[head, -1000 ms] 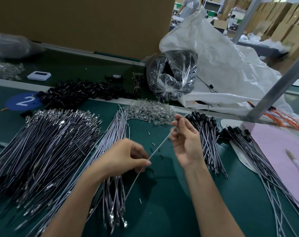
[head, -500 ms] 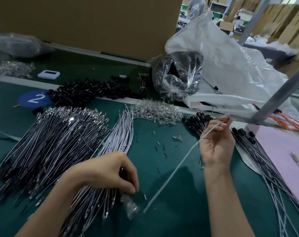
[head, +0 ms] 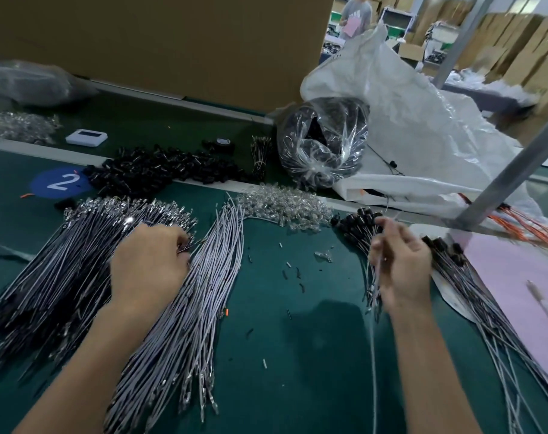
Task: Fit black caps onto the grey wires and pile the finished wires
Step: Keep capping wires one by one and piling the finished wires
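My left hand (head: 147, 267) lies over the big pile of dark grey wires (head: 63, 264), its fingertips curled onto the metal-tipped ends at the pile's right edge. A bundle of lighter grey wires (head: 204, 292) runs beside it. My right hand (head: 401, 264) pinches one grey wire (head: 374, 371) that hangs down toward me. That hand hovers over a pile of capped wires (head: 357, 220) with black caps at the far end. A second capped pile (head: 454, 267) lies to the right. Loose black caps (head: 160, 170) are heaped at the back.
A heap of clear plastic pieces (head: 282, 208) sits mid-table. Behind it stand a clear bag of black parts (head: 323, 142) and a large white sack (head: 423, 136). A slanted metal post (head: 517, 170) and a pink sheet (head: 517, 277) are at right. Small scraps litter the green mat (head: 282, 355).
My left hand let go of the wire and moved left and away onto the dark wire pile. My right hand carried the wire right, over the capped pile.
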A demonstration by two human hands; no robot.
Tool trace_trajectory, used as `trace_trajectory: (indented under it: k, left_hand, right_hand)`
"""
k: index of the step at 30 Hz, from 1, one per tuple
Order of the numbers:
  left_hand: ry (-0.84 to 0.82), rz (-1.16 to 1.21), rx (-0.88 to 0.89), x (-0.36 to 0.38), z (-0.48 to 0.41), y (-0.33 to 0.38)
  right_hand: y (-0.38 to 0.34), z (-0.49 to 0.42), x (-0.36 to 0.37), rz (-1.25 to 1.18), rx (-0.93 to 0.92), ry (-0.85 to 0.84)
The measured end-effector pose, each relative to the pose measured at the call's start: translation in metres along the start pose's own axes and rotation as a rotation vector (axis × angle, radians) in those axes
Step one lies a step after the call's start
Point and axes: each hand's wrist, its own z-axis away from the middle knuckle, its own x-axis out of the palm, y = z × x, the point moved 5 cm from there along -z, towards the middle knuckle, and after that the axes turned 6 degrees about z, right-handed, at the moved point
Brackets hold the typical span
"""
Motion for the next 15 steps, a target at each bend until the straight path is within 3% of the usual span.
trace_trajectory:
  k: [2, 4, 15]
  left_hand:
    - [-0.051, -0.161, -0.038, 0.002, -0.01, -0.002]
    - [-0.079, -0.156, -0.028, 0.005, -0.017, 0.003]
    - [-0.204, -0.352, -0.08, 0.017, -0.024, 0.006]
  right_hand:
    - [0.011, 0.002, 0.009, 0.159, -0.03, 0.001]
    - [0.016, 0.003, 0.016, 0.248, -0.08, -0.012]
    - [0.027, 0.009, 0.024, 0.298, -0.094, -0.05]
